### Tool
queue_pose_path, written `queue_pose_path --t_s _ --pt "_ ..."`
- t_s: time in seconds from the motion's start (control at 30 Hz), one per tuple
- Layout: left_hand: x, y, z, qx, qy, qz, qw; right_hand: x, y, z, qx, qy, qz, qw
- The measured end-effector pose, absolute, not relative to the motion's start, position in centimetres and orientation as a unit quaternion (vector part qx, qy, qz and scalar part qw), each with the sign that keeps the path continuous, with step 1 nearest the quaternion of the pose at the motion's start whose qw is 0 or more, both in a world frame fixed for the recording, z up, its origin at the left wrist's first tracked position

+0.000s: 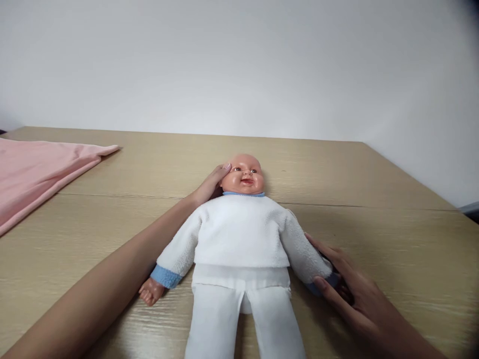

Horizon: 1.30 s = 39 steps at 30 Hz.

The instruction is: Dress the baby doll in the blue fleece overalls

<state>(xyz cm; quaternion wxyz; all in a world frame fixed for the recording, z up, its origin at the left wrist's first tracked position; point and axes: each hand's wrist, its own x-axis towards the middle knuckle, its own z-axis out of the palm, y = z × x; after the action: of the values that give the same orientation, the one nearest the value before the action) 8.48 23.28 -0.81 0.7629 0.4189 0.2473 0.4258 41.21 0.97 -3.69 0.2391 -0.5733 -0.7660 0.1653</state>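
Observation:
A baby doll (241, 229) lies on its back on the wooden table, head toward the far side. It wears a white fleece top with blue cuffs and collar, and white trousers. My left hand (215, 182) cups the side of its head, the thumb by the temple and the other fingers hidden behind. With thumb and fingers on either side, my right hand (350, 281) holds the doll's arm at the right, around the blue cuff. The doll's other arm rests beside my left forearm. Its feet are out of view.
A pink cloth (41, 174) is spread on the left of the table (396, 199), one corner pointing toward the middle. A thin seam runs across the tabletop. Behind it stands a plain pale wall (239, 65).

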Motion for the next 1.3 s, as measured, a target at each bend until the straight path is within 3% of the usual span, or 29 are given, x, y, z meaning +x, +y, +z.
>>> queue_pose_path --t_s 0.63,1.1,1.3 --pt "8.0 24.3 -2.7 0.393 0.282 0.448 0.752 41.0 1.0 -3.2 -0.588 -0.751 0.189 0.234" --pt "1.6 21.8 -4.5 0.462 0.395 0.578 0.544 39.3 0.8 -1.9 -0.553 -0.756 0.062 0.345" --pt "0.3 14.8 -0.2 0.453 0.442 0.631 0.449 35.3 -6.7 2.3 -0.434 -0.782 0.104 0.436"
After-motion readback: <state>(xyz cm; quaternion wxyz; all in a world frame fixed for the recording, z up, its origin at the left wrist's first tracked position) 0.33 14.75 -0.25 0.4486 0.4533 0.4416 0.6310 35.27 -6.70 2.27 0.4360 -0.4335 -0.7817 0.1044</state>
